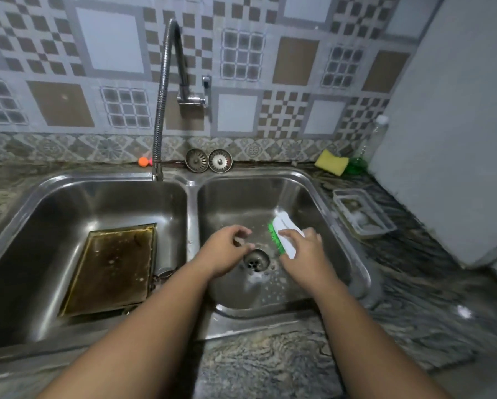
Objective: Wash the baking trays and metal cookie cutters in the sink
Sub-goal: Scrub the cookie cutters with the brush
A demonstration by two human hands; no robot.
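The step in hand looks like scrubbing a small piece over the right basin of the sink (pixel 192 214). The right hand (pixel 302 250) grips a white brush (pixel 283 230) with its green bristles turned toward the left hand (pixel 227 250). The left hand's fingers are curled, with thumb and fingertips drawn close as if pinching something small. The blur there hides whether it holds a cutter or nothing, so I cannot tell. To do this well, keep the piece low over the drain (pixel 256 259) so a slip lands in the basin. Hold it by its edges, work the bristles into the inner corners with short strokes, and turn it between passes. The hose faucet (pixel 166 90) ends at the back rim of the left basin, and no water can be seen running. Rinsing will probably mean moving the piece over or swinging the hose across. The tray (pixel 111 269) lies in the left basin, apart from both hands, tipped a little against the basin wall. It is square and shallow, with a brown baked-on film and dark patches across its floor, so it looks unwashed and likely needs soaking and firm scrubbing. A small metal shape at its near right corner is too dim to name. A yellow sponge (pixel 331 162) sits on the worktop (pixel 270 364) behind the right basin.
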